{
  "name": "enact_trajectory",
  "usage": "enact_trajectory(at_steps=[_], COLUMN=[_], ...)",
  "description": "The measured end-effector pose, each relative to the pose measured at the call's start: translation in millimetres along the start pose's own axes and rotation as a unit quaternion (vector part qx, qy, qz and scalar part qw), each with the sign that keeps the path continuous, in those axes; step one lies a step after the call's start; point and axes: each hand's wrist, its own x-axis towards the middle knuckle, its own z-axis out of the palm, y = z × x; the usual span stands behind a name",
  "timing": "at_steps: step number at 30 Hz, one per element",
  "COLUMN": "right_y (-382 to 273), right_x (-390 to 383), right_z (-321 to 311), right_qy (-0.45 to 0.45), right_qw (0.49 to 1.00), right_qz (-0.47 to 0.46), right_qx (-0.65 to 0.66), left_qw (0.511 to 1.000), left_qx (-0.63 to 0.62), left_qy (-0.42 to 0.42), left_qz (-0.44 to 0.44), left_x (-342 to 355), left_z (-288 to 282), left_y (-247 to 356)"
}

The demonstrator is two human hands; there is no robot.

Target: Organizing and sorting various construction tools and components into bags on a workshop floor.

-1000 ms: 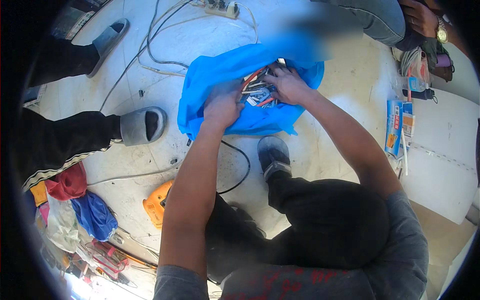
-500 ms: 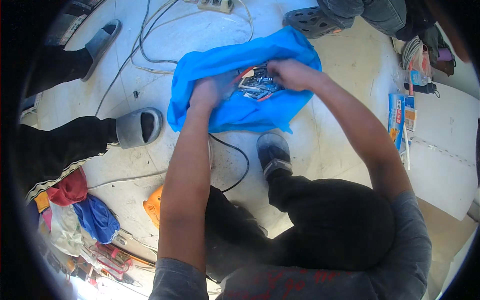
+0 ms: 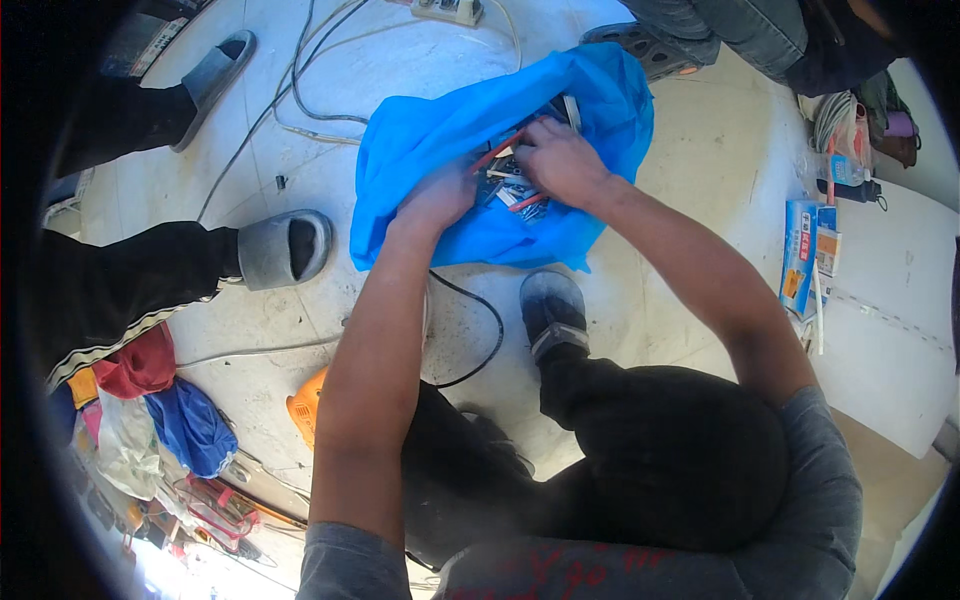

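A blue bag (image 3: 415, 135) lies spread on the floor, its mouth gaping toward me. Inside it is a heap of small metal pieces and tools (image 3: 512, 190), too jumbled to tell apart. My left hand (image 3: 442, 196) reaches into the bag's left side, its fingertips hidden among the contents. Opposite it, my right hand (image 3: 562, 162) is bent over the heap with curled fingers; what they hold, if anything, is hidden. A slim red-orange strip (image 3: 497, 152) runs between the two hands.
Other people's feet stand close by: a grey slide sandal (image 3: 285, 250) at left and a dark clog (image 3: 640, 50) beyond the bag. Cables (image 3: 270, 105) cross the floor to a power strip (image 3: 447, 10). An orange tool (image 3: 305, 408) lies beside my left arm; boxes (image 3: 800, 255) are at right.
My right hand has moved over the heap, nearer my left hand. My left hand has shifted right and inward. The bag's right side now stands higher, with a pale piece showing there.
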Motion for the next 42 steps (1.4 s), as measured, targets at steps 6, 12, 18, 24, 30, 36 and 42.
enact_trajectory(at_steps=[6, 12, 18, 24, 30, 36, 42], right_y=[-12.0, -14.5, 3.2, -8.6, 38.1, 95.0, 71.4], right_x=[21.5, 17.4, -1.9, -9.9, 28.9, 96.8, 122.9], right_z=[25.6, 39.4, 48.1, 5.7, -65.9, -32.0, 31.6], right_qy=[-0.051, -0.009, 0.039, 0.034, 0.237, 0.201, 0.169], right_qw=[0.995, 0.999, 0.997, 0.99, 0.907, 0.85, 0.949], right_qz=[0.082, 0.033, 0.07, 0.072, 0.068, 0.045, 0.122], right_qx=[-0.011, -0.024, -0.023, 0.113, 0.34, 0.485, 0.237], left_qw=[0.989, 0.999, 0.97, 0.995, 0.997, 0.99, 0.981], left_qx=[-0.066, 0.006, -0.15, 0.035, -0.006, 0.049, -0.032], left_qy=[0.05, -0.047, -0.12, -0.087, -0.033, 0.039, -0.19], left_qz=[-0.125, 0.009, -0.15, -0.015, 0.066, 0.123, -0.005], left_x=[48.3, 67.6, 39.8, 39.9, 27.8, -2.9, -28.2], left_z=[-15.2, -9.3, -23.3, -24.9, 51.8, 54.9, 11.2], left_y=[-29.5, -29.9, 9.8, 6.0, 2.3, -19.5, -12.8])
